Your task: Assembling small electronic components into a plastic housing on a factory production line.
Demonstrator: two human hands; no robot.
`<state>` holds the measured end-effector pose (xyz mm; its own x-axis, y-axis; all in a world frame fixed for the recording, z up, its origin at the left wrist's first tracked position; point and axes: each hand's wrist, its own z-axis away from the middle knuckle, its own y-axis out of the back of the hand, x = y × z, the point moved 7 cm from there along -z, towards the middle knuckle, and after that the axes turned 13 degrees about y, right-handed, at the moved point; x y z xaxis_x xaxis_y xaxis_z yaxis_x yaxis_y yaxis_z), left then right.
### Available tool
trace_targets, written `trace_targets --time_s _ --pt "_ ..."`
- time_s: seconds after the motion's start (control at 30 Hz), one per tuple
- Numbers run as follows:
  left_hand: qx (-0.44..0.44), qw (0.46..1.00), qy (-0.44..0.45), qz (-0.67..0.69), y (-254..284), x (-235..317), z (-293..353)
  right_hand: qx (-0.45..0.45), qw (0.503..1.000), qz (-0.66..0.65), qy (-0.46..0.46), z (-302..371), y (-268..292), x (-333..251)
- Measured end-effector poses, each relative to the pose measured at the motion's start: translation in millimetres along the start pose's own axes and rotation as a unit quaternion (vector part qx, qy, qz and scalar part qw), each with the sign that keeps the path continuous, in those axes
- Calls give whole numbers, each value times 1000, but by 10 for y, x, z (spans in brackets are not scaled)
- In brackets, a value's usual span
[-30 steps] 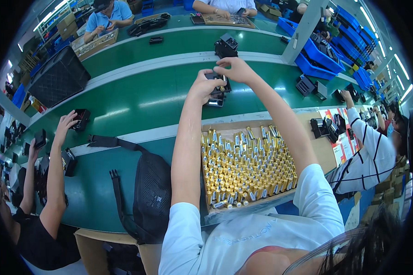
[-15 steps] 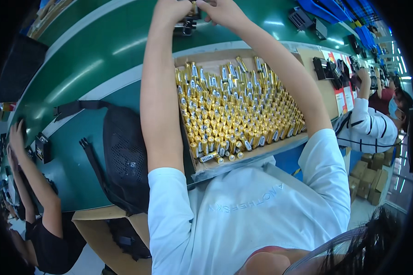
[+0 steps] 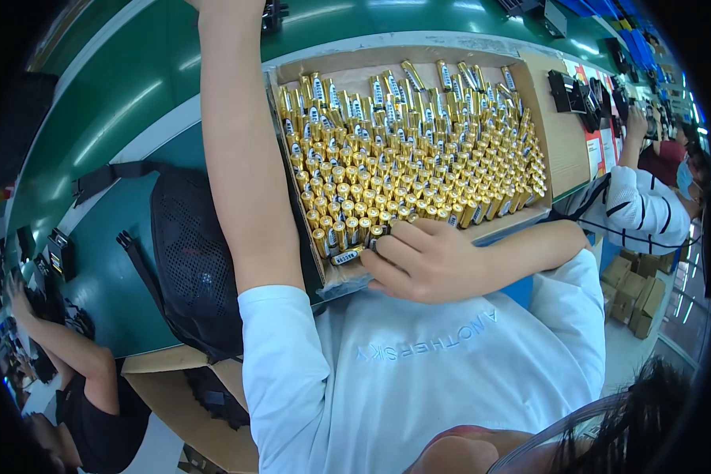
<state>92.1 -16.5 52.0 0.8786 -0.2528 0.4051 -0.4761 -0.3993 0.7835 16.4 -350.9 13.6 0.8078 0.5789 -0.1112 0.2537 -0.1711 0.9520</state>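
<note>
Head view, labelled batteries (image 3: 411,150), lettered shirt (image 3: 426,379)

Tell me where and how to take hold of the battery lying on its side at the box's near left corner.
Pinch the battery around its middle, from above: it lies flat, leaving its long rounded side facing up. Upright batteries crowd its far side, and the right hand is by its right end, so those approaches look tighter.
</note>
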Motion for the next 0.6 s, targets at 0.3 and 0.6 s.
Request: trace_targets --time_s 0.3,0.6 --pt "-20 972 -235 -16 -298 298 191 91 991 101 -12 27 -175 -77" --pt "-393 880 -220 154 -367 865 685 129 988 64 -47 71 -122 -51"
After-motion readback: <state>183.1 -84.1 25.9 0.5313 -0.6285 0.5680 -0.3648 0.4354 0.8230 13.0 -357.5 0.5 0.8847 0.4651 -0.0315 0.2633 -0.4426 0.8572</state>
